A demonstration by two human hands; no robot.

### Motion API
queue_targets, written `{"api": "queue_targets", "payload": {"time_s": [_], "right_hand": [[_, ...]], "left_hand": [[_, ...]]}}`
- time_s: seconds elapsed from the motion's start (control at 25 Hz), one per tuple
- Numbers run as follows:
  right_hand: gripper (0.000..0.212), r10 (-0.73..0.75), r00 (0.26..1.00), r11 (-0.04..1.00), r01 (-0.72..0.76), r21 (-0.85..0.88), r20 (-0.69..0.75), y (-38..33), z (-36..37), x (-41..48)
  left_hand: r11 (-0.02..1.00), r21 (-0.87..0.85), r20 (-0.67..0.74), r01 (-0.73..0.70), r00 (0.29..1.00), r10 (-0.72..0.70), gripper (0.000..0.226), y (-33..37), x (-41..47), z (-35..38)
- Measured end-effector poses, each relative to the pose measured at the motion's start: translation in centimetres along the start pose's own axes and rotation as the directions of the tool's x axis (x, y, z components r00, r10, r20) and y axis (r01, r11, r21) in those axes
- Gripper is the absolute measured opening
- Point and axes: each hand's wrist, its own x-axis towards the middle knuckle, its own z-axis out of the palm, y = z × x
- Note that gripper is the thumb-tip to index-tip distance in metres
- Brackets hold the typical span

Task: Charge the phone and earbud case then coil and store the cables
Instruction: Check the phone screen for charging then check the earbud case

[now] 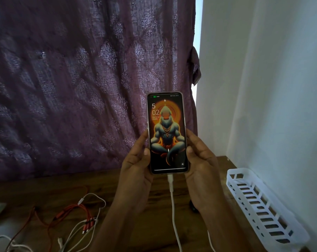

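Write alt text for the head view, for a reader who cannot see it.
Two hands, left hand and right hand, hold a lit phone upright over a wooden table, a white cable plugged into its bottom. Loose orange and white cables lie at left, a white slotted basket at right by the wall.

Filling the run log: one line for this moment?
phone: lit, held upright | left hand, right hand: gripping | white cable: plugged in

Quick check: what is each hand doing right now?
Left hand: closed on the left edge of the lit smartphone in a clear case, with a white charging cable plugged in.
Right hand: closed on the same phone's right edge.
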Motion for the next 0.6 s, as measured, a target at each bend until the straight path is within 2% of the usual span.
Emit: {"api": "queue_targets", "payload": {"time_s": [0.6], "right_hand": [[0.035, 0.025, 1.0, 1.0, -0.025, 0.009, -0.016, 0.74, -0.06, 0.45]], "left_hand": [[1.0, -0.014, -0.012, 0.009, 1.0, -0.009, 0.04, -0.22, 0.44, -0.47]]}}
